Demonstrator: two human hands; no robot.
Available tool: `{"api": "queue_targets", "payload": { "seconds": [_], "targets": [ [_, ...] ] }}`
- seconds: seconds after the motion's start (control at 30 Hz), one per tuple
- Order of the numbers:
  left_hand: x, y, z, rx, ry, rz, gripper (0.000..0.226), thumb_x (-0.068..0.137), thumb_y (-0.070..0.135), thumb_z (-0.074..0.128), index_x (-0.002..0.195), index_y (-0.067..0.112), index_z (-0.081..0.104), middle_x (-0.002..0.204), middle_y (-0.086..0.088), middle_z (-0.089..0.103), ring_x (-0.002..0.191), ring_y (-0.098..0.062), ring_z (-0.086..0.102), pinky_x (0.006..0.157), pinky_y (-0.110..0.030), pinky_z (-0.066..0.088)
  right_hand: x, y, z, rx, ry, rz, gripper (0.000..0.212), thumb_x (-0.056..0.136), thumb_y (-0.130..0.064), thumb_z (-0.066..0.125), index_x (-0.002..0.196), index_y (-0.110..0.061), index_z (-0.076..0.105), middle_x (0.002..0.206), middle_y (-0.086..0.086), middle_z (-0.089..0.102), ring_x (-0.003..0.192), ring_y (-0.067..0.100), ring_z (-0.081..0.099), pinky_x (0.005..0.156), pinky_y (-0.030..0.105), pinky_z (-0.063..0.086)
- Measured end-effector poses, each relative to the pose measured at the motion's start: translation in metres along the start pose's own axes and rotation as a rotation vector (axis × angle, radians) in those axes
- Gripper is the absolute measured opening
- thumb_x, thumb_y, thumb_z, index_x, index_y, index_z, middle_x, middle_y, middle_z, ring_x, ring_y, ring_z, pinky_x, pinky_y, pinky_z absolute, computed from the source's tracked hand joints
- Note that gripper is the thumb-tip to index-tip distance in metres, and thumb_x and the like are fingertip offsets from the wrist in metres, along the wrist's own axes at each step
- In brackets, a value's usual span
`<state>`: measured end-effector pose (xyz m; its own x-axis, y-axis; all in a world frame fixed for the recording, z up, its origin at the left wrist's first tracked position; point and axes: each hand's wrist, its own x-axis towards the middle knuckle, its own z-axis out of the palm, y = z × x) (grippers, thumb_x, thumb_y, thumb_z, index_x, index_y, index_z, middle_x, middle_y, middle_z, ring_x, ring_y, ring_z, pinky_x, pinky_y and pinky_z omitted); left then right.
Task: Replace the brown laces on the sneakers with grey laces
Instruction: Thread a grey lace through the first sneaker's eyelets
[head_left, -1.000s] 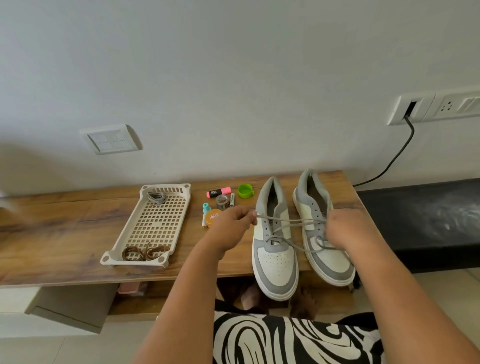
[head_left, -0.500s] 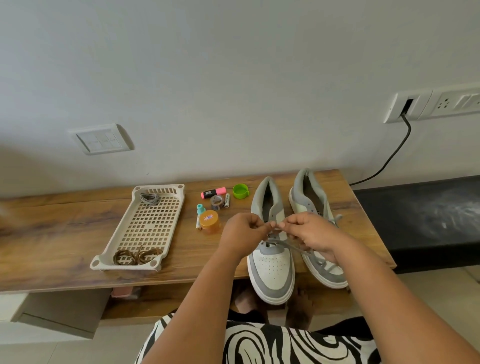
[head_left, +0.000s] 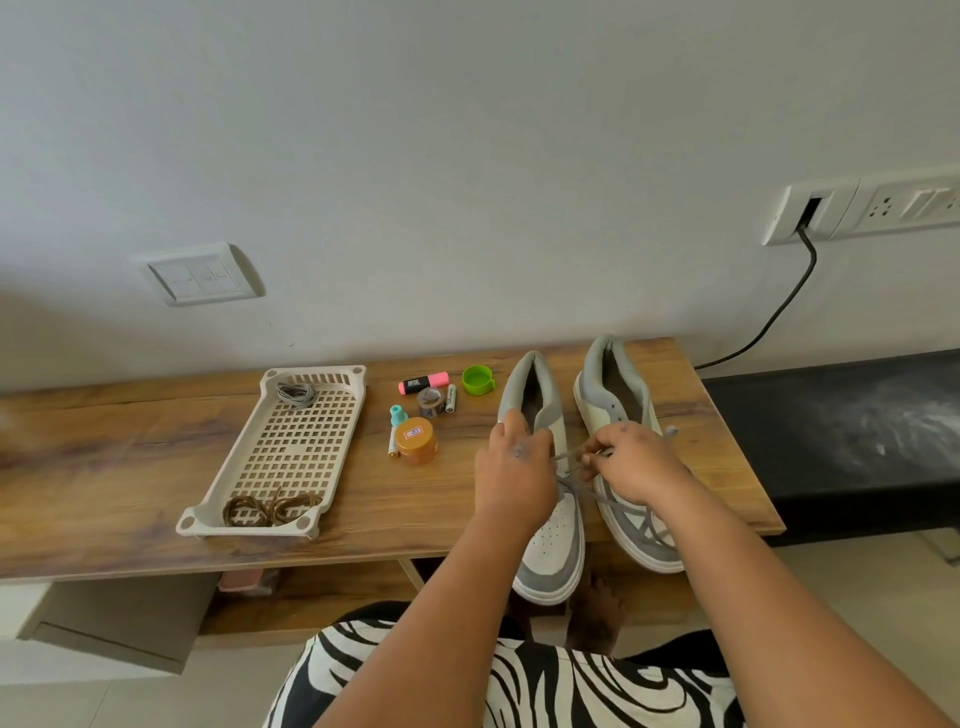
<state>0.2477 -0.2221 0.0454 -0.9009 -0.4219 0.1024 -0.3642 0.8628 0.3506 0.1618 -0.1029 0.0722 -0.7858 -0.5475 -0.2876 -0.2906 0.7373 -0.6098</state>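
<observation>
Two white and grey sneakers stand side by side on the wooden shelf, toes toward me. My left hand (head_left: 514, 467) lies over the left sneaker (head_left: 550, 540) at its eyelets, fingers curled on the grey lace (head_left: 569, 456). My right hand (head_left: 631, 465) pinches the same grey lace just above the gap between the shoes, over the right sneaker (head_left: 618, 395). Loose lace ends trail across the right sneaker's toe. A beige perforated tray (head_left: 311, 374) holds a coiled grey lace (head_left: 296, 394) at its far end and bundled brown laces (head_left: 270, 508) at its near end.
Between tray and shoes lie a pink highlighter (head_left: 423, 383), a green cap (head_left: 477, 379), a tape roll (head_left: 430, 401), an orange-lidded jar (head_left: 415, 440) and a small teal bottle (head_left: 398, 415). A black cable (head_left: 779, 312) hangs from the wall socket. A black counter (head_left: 857, 436) lies right.
My hands, held wide apart with the lace stretched a second ago, have come together over the left sneaker's eyelets. The lace between them is now short.
</observation>
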Motion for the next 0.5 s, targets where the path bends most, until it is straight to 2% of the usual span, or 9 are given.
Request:
{"api": "queue_targets", "payload": {
  "seconds": [0.07, 0.13, 0.2, 0.27, 0.3, 0.37, 0.4, 0.43, 0.5],
  "targets": [
    [0.003, 0.0, -0.007, -0.157, -0.048, -0.103, 0.018, 0.097, 0.035, 0.054, 0.104, 0.019, 0.058, 0.114, 0.001, 0.04, 0.107, -0.017, 0.042, 0.085, -0.029, 0.042, -0.002, 0.0, 0.0, -0.022, -0.006, -0.024, 0.006, 0.092, -0.021, 0.066, 0.095, -0.024, 0.07, 0.089, -0.01, 0.066, 0.085, 0.008, 0.058, 0.073, 0.023, 0.04],
    [0.008, 0.003, -0.026, -0.597, -0.135, -0.288, 0.024, 0.098, 0.039, 0.054, 0.105, 0.017, 0.062, 0.119, -0.002, 0.05, 0.111, -0.017, 0.045, 0.085, -0.026, 0.037, -0.002, 0.002, 0.001, -0.001, 0.026, -0.028, 0.004, 0.088, -0.023, 0.071, 0.092, -0.023, 0.071, 0.085, -0.013, 0.062, 0.082, 0.006, 0.055, 0.07, 0.019, 0.038],
    [0.008, 0.001, -0.052, -1.1, -0.151, -0.44, 0.023, 0.098, 0.035, 0.056, 0.104, 0.018, 0.069, 0.109, 0.002, 0.064, 0.1, -0.013, 0.053, 0.082, -0.023, 0.039, 0.001, 0.004, 0.005, 0.076, 0.057, -0.025, 0.002, 0.085, -0.022, 0.074, 0.087, -0.021, 0.073, 0.084, -0.012, 0.065, 0.082, 0.005, 0.058, 0.06, 0.014, 0.036],
    [0.007, -0.009, -0.079, -1.448, -0.033, -0.502, 0.024, 0.093, 0.032, 0.061, 0.072, 0.023, 0.07, 0.077, 0.007, 0.061, 0.072, -0.009, 0.047, 0.069, -0.025, 0.033, 0.003, 0.005, 0.012, 0.108, 0.071, -0.034, 0.003, 0.084, -0.022, 0.075, 0.083, -0.02, 0.073, 0.083, -0.01, 0.067, 0.082, 0.006, 0.06, 0.058, 0.013, 0.036],
    [0.007, -0.02, -0.087, -1.622, 0.035, -0.489, 0.029, 0.089, 0.035, 0.064, 0.062, 0.024, 0.064, 0.071, 0.007, 0.054, 0.065, -0.009, 0.042, 0.066, -0.026, 0.03, 0.005, 0.004, 0.015, 0.104, 0.074, -0.04, 0.004, 0.084, -0.023, 0.075, 0.083, -0.021, 0.073, 0.084, -0.01, 0.067, 0.082, 0.007, 0.059, 0.059, 0.015, 0.037],
    [0.007, -0.041, -0.097, -1.882, 0.156, -0.476, 0.035, 0.083, 0.042, 0.066, 0.057, 0.022, 0.055, 0.069, 0.004, 0.05, 0.062, -0.01, 0.045, 0.07, -0.032, 0.032, 0.006, 0.002, 0.021, 0.092, 0.085, -0.043, 0.005, 0.085, -0.026, 0.074, 0.083, -0.022, 0.072, 0.086, -0.009, 0.067, 0.083, 0.009, 0.059, 0.063, 0.021, 0.04],
    [0.007, -0.049, -0.101, -1.916, 0.212, -0.503, 0.037, 0.085, 0.042, 0.065, 0.057, 0.021, 0.053, 0.066, 0.005, 0.052, 0.06, -0.01, 0.049, 0.073, -0.033, 0.034, 0.007, 0.001, 0.024, 0.089, 0.095, -0.039, 0.005, 0.086, -0.026, 0.073, 0.083, -0.022, 0.071, 0.087, -0.009, 0.067, 0.083, 0.009, 0.058, 0.064, 0.023, 0.041],
    [0.005, -0.056, -0.105, -1.823, 0.27, -0.563, 0.036, 0.089, 0.04, 0.063, 0.061, 0.019, 0.053, 0.061, 0.006, 0.055, 0.058, -0.009, 0.051, 0.074, -0.031, 0.036, 0.008, 0.0, 0.026, 0.082, 0.102, -0.036, 0.005, 0.087, -0.027, 0.072, 0.083, -0.023, 0.07, 0.087, -0.008, 0.067, 0.082, 0.009, 0.057, 0.064, 0.023, 0.041],
    [0.004, -0.064, -0.106, -1.386, 0.328, -0.682, 0.029, 0.093, 0.032, 0.062, 0.069, 0.015, 0.058, 0.053, 0.008, 0.058, 0.058, -0.008, 0.052, 0.066, -0.027, 0.037, 0.009, -0.001, 0.03, 0.045, 0.095, -0.036, 0.006, 0.088, -0.027, 0.07, 0.083, -0.024, 0.069, 0.087, -0.008, 0.066, 0.079, 0.009, 0.055, 0.06, 0.022, 0.038]
  ]
}}
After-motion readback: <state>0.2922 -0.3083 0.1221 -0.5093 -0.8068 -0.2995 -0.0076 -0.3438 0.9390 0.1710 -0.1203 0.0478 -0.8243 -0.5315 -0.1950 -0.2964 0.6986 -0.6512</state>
